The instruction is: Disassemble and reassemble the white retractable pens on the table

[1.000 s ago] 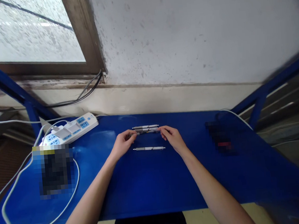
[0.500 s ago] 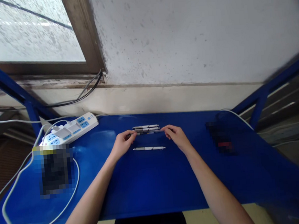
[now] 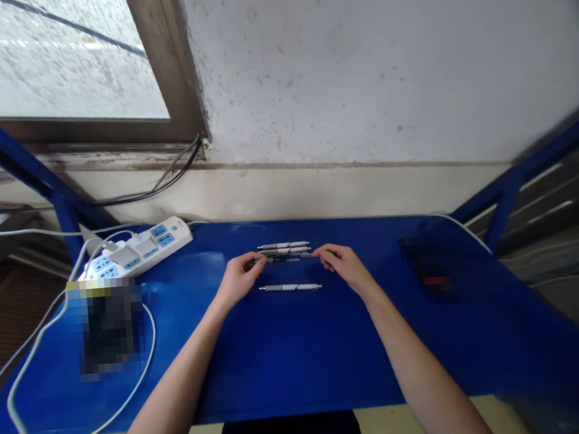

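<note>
My left hand (image 3: 241,276) is closed, its thumb and fingertips pinching the left end of a thin dark pen piece (image 3: 289,260) that points right. Opposite it, my right hand (image 3: 342,263) is closed too, fingertips pinched on a slim, see-through pen barrel (image 3: 306,255). Whether the two pieces touch is too small to make out. Just behind the hands lie white-and-grey pens, with the rearmost pen (image 3: 284,245) parallel to the table's back edge. Closer to me, a single white-and-grey pen (image 3: 290,287) lies flat, also sideways.
The blue table (image 3: 300,356) has a white power strip (image 3: 175,234) with plugs at its back left. A white cable (image 3: 152,335) loops around a blurred dark item (image 3: 108,328). Another blurred dark item (image 3: 427,270) lies right. A wall (image 3: 338,73) stands behind.
The view has shifted slightly. The dark piece at my left hand now shows its tip apart from the see-through part at my right hand; both hands stay nearly in place.
</note>
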{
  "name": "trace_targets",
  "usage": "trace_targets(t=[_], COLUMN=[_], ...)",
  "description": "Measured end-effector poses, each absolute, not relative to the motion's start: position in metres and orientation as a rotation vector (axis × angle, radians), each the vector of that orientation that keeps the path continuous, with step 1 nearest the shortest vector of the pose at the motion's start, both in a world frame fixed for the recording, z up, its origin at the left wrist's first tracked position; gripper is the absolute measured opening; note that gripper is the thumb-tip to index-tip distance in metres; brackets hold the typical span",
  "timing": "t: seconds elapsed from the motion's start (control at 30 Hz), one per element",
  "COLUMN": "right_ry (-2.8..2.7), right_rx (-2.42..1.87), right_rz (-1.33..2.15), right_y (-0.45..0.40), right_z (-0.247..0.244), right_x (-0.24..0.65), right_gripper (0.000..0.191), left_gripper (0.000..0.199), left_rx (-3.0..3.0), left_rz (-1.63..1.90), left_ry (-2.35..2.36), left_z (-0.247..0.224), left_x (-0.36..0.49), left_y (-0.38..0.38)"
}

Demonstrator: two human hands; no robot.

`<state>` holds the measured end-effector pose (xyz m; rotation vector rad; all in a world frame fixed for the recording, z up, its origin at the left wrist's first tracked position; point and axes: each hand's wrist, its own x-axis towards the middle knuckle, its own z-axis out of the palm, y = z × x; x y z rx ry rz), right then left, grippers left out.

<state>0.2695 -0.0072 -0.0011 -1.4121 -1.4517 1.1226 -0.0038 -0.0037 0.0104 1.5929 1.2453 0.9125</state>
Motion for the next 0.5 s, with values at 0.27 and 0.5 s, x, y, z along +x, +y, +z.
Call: trace_targets(t=[0.27,0.5], right_ry=[-1.558,-1.567], right_rx=[-1.355,-1.263], right_rz=[1.202,1.288], right_y=[-0.011,-0.016], right_z=[-0.001,0.000], right_x=[0.259,0.245], right_gripper=[0.027,0.027], left_gripper=[0.037,0.047], left_rx=[1.622,1.670], left_rz=[0.897,0.809], left_ry=[1.240,1.242], left_z=[0.007,0.010], left_x=[-0.003,-0.002], left_y=[-0.004,-0.005])
